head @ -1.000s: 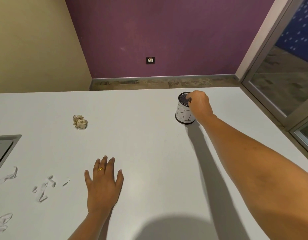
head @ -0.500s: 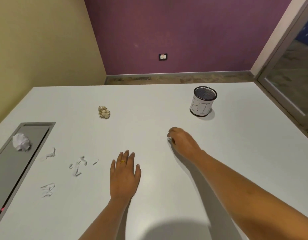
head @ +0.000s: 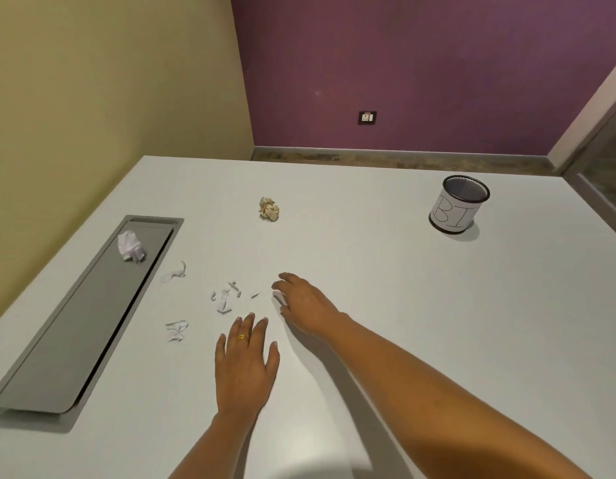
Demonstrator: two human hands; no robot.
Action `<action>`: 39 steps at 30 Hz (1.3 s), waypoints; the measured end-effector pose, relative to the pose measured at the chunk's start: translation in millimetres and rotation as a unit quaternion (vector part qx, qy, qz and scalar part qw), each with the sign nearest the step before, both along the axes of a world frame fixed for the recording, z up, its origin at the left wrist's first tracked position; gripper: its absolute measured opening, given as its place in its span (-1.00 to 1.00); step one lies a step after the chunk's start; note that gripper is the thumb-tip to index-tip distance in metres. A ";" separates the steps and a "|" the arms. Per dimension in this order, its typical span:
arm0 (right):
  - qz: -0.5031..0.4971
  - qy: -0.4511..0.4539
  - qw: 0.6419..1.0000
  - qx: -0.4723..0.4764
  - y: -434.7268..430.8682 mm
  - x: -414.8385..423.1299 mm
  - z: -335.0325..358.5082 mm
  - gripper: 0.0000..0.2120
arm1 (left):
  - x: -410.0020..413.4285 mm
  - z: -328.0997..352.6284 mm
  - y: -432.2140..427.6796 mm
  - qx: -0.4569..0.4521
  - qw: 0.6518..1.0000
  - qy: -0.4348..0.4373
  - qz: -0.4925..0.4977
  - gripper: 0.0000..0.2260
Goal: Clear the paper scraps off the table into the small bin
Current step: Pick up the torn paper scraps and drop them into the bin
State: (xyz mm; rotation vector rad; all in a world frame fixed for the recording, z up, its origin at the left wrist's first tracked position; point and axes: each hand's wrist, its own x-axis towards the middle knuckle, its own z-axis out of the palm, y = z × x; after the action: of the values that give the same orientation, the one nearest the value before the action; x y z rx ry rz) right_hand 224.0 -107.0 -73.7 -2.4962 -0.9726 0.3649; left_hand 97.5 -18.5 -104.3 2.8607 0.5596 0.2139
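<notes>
The small mesh bin [head: 458, 205], wrapped in white paper lettered "BI", stands upright at the far right of the white table [head: 438, 323]. A cluster of small white scraps [head: 227, 297] lies at centre left, with a curled strip [head: 175, 273] behind it and another scrap [head: 176, 330] in front. A tan crumpled ball [head: 269, 209] sits farther back. A white crumpled ball [head: 130, 246] rests on the grey panel. My left hand [head: 246, 364], wearing a ring, lies flat on the table. My right hand [head: 303, 302] hovers empty, fingers spread, just right of the scrap cluster.
A long grey recessed panel [head: 81, 326] is set into the table's left side. The table's left edge runs along a yellow wall; a purple wall with a socket [head: 367, 117] is beyond the far edge. A glass door frame stands at the right.
My right hand left the bin's rim and came back left across the table to the scrap cluster. The view swung left, showing the grey panel and white ball. My left hand stayed flat.
</notes>
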 end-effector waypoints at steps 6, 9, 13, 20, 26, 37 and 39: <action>0.058 0.019 0.997 -0.040 47.2 -2.4 0.0 -0.46 | -1.7 5.8 2.3 0.001 0.998 0.030 0.060 -0.54; 0.069 -0.008 0.997 -0.038 61.7 -1.4 -6.1 -0.44 | -0.1 2.9 3.6 0.005 0.998 0.037 0.058 -0.55; 0.090 0.014 0.993 -0.076 70.6 0.9 -12.8 -0.48 | 1.6 -0.4 4.2 0.012 0.997 0.045 0.058 -0.56; 0.099 -0.007 0.994 -0.038 74.5 8.0 -19.7 -0.70 | 2.7 -1.6 4.4 0.010 0.998 0.037 0.057 -0.56; 0.042 -0.070 0.996 0.047 65.0 -0.9 -29.8 -0.74 | 1.6 -3.1 6.0 0.016 0.997 0.042 0.056 -0.56; -0.053 0.013 0.993 0.106 28.7 -11.2 -25.5 -0.75 | 17.1 2.5 22.2 -0.094 0.987 -0.047 0.122 -0.59; -0.053 -0.004 0.995 0.090 24.0 -10.3 -27.8 -0.75 | 29.0 6.8 33.7 -0.091 0.988 -0.026 0.125 -0.53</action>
State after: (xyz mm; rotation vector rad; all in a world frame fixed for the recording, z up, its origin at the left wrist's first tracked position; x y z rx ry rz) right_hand 213.7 -83.0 -101.5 -2.3738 -0.8338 0.2231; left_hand 126.5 15.2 -97.5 2.5970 0.8807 0.2619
